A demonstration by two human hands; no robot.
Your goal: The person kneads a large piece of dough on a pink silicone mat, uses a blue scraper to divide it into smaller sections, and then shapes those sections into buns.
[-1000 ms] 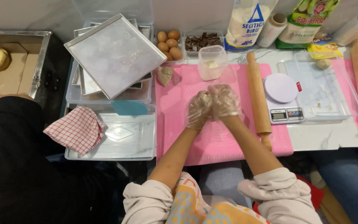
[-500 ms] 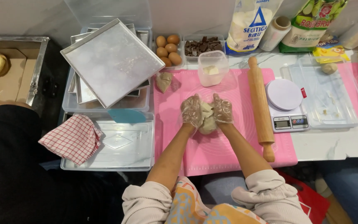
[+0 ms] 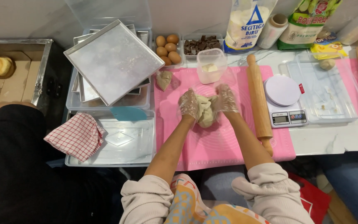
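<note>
A lump of pale beige dough [image 3: 206, 112] lies on a pink silicone mat [image 3: 212, 141]. My left hand [image 3: 188, 104], in a clear plastic glove, grips the dough's left side. My right hand [image 3: 226, 99], also gloved, holds its right side. Both hands pull the dough between them just above the mat. A smaller piece of dough [image 3: 164, 79] rests on the mat's far left corner.
A wooden rolling pin [image 3: 258, 103] lies right of my hands, then a kitchen scale [image 3: 284, 101] and a clear tray [image 3: 328, 93]. Left are stacked metal trays [image 3: 112, 60], a checked cloth [image 3: 76, 136], eggs [image 3: 167, 49], chocolate chunks [image 3: 201, 43], a small tub [image 3: 210, 65] and flour bags [image 3: 247, 20].
My hands, pressed together over the dough a second ago, have moved apart to its left and right sides, and the dough now shows between them.
</note>
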